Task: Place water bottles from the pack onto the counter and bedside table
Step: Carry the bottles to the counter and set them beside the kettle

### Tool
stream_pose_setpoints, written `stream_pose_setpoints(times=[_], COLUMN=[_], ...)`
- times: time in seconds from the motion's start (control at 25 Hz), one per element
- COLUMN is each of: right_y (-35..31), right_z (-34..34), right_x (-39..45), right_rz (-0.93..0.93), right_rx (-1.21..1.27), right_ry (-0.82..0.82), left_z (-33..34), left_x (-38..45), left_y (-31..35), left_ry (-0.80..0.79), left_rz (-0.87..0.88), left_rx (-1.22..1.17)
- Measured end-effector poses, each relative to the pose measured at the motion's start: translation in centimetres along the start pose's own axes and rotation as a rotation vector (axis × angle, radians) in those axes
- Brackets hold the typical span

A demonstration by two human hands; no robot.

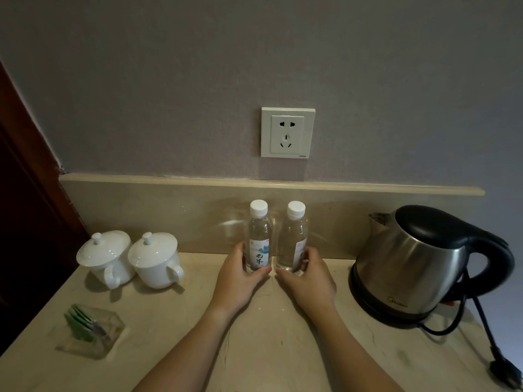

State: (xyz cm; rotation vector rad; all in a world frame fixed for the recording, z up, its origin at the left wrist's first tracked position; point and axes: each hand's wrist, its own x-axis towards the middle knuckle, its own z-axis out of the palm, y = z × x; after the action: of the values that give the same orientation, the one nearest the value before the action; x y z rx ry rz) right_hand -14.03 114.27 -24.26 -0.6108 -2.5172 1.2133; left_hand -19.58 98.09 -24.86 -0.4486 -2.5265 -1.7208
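Head view, looking down at the counter, and both bottles are standing side by side near the back splash, under the wall socket. The left hand curls its fingers round the lower body of the left water bottle, label facing us; the right hand wraps the base of the right water bottle the same way. So each grip is closed round a bottle, low down.

These look like small, full, sealed plastic bottles: I'd judge them light, a little squashy in the wall, smooth and possibly slick, not fragile. Low on the body seems the sensible place to hold, steadying the base.

Both stand upright, long axis vertical, white caps pointing up, nearly touching each other.

Two lidded white cups sit well off to the left, a steel kettle to the right, neither crowding the bottles.
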Motion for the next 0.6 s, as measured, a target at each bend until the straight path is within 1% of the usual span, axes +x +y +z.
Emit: stream_pose_setpoints(times=[0.12, 0.32, 0.6], right_y=[-0.21, 0.1, -0.62], right_z=[0.34, 0.39, 0.89], right_x=[-0.01, -0.19, 0.4], right_rz=[-0.016, -0.032, -0.07], right_rx=[-0.019, 0.004, -0.134], right_ry=[0.037, 0.019, 0.039], left_z=[0.07, 0.24, 0.15], left_x=[0.05, 0.18, 0.15], left_y=[-0.15, -0.41, -0.26], left_ry=[0.007, 0.006, 0.014], left_rz=[0.011, 0.019, 0.038], left_rx=[-0.016, -0.033, -0.047])
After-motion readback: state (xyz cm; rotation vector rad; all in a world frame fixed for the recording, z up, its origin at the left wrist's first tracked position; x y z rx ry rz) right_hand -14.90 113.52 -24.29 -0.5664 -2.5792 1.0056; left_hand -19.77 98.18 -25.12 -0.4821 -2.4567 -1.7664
